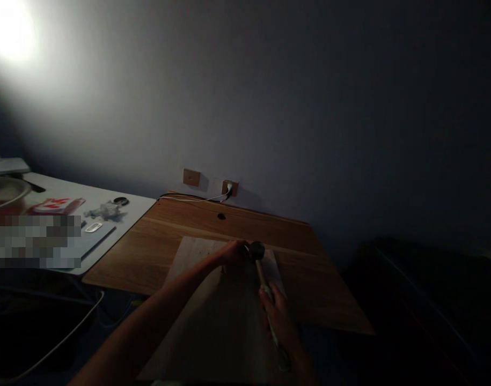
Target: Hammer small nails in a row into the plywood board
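Note:
My right hand (274,304) is wrapped around the handle of a hammer (262,274) with a dark, rounded head. The hammer head hangs over the far right part of a pale wooden board (197,247), right beside my left hand (234,252). The fingers of my left hand are drawn together low over the board; whatever is between them is hidden in shadow and behind the hammer head. Close to my left wrist, a small thin thing (223,269) stands up from the board, too dark to name.
The board lies on a brown wooden table (144,246) against the wall. A white cable (205,199) runs to a wall socket (229,187). To the left, a white table (108,191) bears a grey laptop (96,244), a crumpled plastic bag (107,210) and a small round dark object (121,201).

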The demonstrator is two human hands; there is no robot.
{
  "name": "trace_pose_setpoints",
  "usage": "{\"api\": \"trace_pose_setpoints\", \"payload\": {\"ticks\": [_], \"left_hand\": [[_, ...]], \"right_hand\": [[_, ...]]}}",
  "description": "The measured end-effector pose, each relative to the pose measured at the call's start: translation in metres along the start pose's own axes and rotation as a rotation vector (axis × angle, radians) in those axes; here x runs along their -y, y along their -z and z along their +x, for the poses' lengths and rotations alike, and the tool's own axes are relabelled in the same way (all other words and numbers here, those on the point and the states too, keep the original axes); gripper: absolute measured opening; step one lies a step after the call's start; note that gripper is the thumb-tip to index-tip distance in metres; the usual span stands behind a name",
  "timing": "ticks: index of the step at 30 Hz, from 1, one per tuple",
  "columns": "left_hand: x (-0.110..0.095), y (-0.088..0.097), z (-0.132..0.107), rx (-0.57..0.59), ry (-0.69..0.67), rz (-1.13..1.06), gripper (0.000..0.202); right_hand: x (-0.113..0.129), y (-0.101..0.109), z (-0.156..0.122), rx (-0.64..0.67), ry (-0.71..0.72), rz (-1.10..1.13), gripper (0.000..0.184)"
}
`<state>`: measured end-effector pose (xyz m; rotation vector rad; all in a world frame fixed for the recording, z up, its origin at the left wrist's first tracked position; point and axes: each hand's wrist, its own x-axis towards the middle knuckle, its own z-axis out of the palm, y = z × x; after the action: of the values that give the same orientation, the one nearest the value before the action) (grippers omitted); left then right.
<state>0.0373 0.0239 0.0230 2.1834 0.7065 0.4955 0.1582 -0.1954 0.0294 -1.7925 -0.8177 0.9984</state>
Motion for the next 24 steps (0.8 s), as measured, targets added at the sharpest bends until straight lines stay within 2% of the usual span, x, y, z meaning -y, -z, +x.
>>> {"api": "trace_pose_setpoints", "payload": {"ticks": [4,7,9,12,15,19,22,24], "left_hand": [[-0.008,0.033,-0.021,0.114,-0.015,0.253,0.027],[-0.012,0.056,-0.050,0.227,-0.134,0.463,0.021],[-0.014,0.064,-0.069,0.265,-0.210,0.514,0.021],[-0.017,0.064,-0.089,0.253,-0.265,0.523,0.017],[-0.020,0.058,-0.096,0.232,-0.293,0.554,0.010],[-0.026,0.053,-0.091,0.244,-0.224,0.645,0.006],[-0.029,0.051,-0.084,0.222,-0.192,0.621,0.020],[-0.030,0.050,-0.079,0.202,-0.184,0.613,0.020]], "right_hand": [[0.001,0.001,-0.004,-0.022,-0.003,0.014,0.075],[0.005,0.002,-0.010,-0.030,-0.010,0.075,0.074],[0.006,0.004,-0.014,-0.025,-0.018,0.089,0.071],[0.006,0.007,-0.017,-0.007,-0.025,0.079,0.066],[0.004,0.010,-0.016,-0.001,0.005,0.090,0.063],[0.005,0.010,-0.015,-0.032,0.018,0.068,0.066],[0.006,0.010,-0.017,0.002,-0.010,0.067,0.066],[0.005,0.011,-0.017,0.008,-0.017,0.075,0.066]]}}
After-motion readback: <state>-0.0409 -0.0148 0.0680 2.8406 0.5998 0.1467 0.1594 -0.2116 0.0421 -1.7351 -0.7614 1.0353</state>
